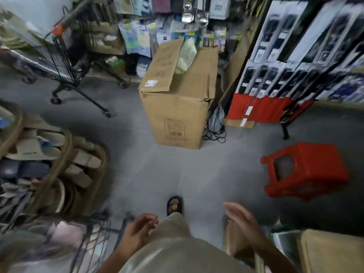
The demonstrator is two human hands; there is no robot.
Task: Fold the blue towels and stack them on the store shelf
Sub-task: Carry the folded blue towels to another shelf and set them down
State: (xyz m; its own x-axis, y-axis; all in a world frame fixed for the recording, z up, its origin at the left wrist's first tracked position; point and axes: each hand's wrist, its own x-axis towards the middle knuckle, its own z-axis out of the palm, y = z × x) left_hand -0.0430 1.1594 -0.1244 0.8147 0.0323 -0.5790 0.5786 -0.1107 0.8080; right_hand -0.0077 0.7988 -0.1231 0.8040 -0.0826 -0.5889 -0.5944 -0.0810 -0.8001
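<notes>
Standing item, landmark: tall brown cardboard box, upright on the grey floor with its top flaps open and a pale green packet poking out.

- Left hand: well short of the box on the near side, fingers loosely curled, holding nothing.
- Right hand: equally short of the box and to its right, fingers relaxed and mostly straight, empty; blurred.
- Blue towels: none can be made out, so their place and long axis cannot be told. If they are in the box, they lie straight ahead of both sets of fingers, with the left hand slightly more in line.
- Red plastic stool: right of the box, tipped over.
- Black wire cart: left of the box.
</notes>
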